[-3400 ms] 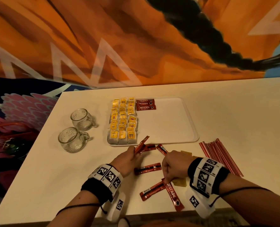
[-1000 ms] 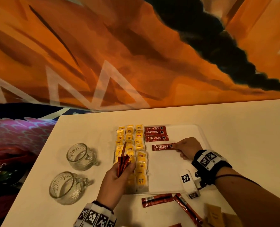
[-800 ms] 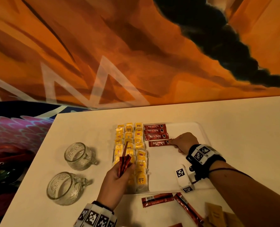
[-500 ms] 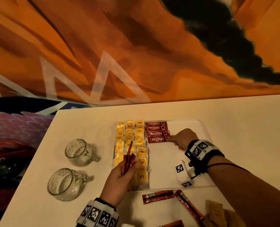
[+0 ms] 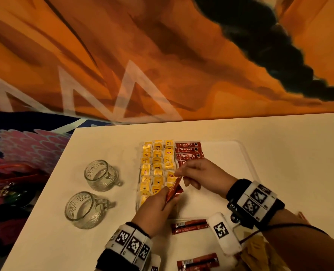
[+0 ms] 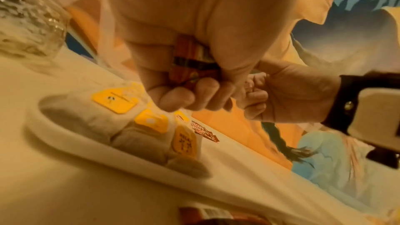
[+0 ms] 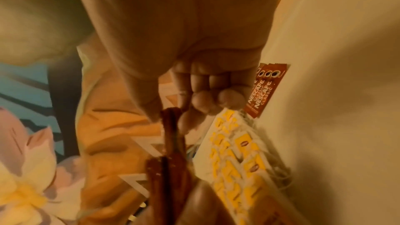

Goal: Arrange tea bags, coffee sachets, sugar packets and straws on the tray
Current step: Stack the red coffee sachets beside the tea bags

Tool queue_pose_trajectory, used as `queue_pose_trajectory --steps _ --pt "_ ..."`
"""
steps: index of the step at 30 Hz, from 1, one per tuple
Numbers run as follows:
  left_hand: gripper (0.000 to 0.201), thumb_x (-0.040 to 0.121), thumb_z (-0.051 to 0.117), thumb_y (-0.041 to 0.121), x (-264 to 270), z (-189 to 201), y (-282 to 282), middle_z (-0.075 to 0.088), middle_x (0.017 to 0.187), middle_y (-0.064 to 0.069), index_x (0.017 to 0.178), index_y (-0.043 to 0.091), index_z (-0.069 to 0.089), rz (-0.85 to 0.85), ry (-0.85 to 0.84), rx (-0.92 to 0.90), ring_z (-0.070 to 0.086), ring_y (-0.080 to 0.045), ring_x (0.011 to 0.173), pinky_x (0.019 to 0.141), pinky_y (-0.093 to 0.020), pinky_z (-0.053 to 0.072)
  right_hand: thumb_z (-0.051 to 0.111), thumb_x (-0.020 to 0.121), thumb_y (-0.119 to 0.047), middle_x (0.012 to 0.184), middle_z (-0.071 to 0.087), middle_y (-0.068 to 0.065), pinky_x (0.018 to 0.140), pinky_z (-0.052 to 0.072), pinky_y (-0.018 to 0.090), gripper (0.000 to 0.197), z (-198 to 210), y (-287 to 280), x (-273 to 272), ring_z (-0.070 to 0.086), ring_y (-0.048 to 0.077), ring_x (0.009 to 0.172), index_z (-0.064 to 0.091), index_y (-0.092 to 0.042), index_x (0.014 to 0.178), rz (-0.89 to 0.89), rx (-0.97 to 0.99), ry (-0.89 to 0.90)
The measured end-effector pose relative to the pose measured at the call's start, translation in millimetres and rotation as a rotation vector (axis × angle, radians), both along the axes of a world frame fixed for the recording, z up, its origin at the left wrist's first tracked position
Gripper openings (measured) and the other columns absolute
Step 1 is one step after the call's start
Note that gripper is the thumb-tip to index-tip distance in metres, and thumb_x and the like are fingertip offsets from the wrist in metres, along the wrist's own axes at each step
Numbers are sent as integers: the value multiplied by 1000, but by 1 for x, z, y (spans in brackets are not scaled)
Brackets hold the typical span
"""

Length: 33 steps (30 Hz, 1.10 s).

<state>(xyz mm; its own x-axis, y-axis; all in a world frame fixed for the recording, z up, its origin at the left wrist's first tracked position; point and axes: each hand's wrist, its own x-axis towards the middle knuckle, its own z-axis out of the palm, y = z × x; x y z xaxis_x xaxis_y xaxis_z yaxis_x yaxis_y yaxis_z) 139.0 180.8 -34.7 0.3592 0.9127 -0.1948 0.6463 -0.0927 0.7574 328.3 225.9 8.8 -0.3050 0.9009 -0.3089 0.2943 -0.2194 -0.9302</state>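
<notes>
A white tray (image 5: pixel 234 153) holds rows of yellow tea bags (image 5: pixel 157 165) on its left side and several red coffee sachets (image 5: pixel 188 151) stacked beside them. My left hand (image 5: pixel 156 208) grips a small bunch of red coffee sachets (image 5: pixel 174 189) upright over the tray's near left part; the bunch (image 6: pixel 190 61) sits in its curled fingers. My right hand (image 5: pixel 197 175) pinches the top end of one sachet (image 7: pixel 172 121) in that bunch between thumb and forefinger. More sachets (image 5: pixel 189 225) lie on the table before the tray.
Two glass mugs (image 5: pixel 100 175) (image 5: pixel 82 209) stand left of the tray. Tan sugar packets (image 5: pixel 258 249) lie at the near right, partly hidden by my right wrist. A painted orange wall rises behind the table (image 5: pixel 279 133).
My right hand has left the sachet it laid in the tray's stack and come back to the bunch in my left hand, now pinching one sachet there.
</notes>
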Motion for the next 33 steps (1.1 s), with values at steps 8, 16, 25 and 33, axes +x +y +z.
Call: queue_pose_trajectory --steps 8,16,25,33 --pt "22 85 64 45 -17 3 1 65 79 10 99 28 59 175 -78 19 60 -6 73 63 -17 43 59 91 -1 73 67 3 61 48 24 20 5 -14 26 58 14 60 68 -14 104 -98 131 16" --pt "27 90 59 34 -5 22 -3 41 47 12 66 22 63 519 -646 -317 34 -7 43 45 -21 25 61 92 -6 81 69 9 63 48 24 23 0 -25 35 59 15 59 62 -15 113 -170 161 64" --pt "8 87 65 27 -6 15 2 51 44 16 80 23 66 389 -496 -201 43 -1 45 50 -22 31 70 86 -15 80 75 4 56 46 17 8 -23 -25 48 67 14 63 69 -8 90 -176 26 -114" --pt "19 93 41 16 -14 0 4 48 61 -13 89 2 54 434 -414 -333 38 -20 43 43 -27 30 67 87 -12 75 66 14 45 37 23 22 -56 10 79 53 16 53 69 8 95 -457 -288 -213"
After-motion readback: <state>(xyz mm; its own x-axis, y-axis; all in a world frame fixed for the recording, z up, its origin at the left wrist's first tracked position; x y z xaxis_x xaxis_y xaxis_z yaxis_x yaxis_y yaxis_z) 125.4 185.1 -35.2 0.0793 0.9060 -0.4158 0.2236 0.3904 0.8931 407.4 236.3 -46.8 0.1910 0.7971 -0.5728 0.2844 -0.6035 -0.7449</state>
